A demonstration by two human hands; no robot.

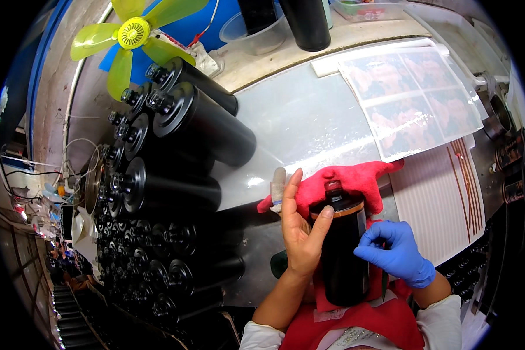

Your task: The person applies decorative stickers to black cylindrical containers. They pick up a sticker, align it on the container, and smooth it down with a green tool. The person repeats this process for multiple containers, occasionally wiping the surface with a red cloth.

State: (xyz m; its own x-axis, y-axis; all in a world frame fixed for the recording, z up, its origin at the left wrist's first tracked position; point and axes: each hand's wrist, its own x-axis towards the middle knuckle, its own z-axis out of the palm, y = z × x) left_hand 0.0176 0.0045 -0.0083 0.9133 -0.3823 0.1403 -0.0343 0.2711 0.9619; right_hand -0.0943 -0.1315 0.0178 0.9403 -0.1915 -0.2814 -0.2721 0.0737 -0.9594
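A glossy black bottle [343, 259] stands tilted in front of me, a copper-coloured band [351, 210] around its shoulder. My left hand [302, 242] is at its left side with fingers stretched upward and the thumb against the band. A pale cloth cover wraps one of that hand's fingers. In a blue glove, my right hand [394, 251] pinches thumb and fingers together by the bottle's right side; whatever is between them is hidden. Behind the bottle neck lies a red cloth [361, 179].
Many black bottles [207, 125] are stacked at left, near a yellow-green fan [133, 34]. Printed translucent sheets [411, 99] lie at the far right above a white sheet [420, 201] bearing thin copper-coloured strips [468, 198]. A clear plastic tub [254, 38] stands at the back.
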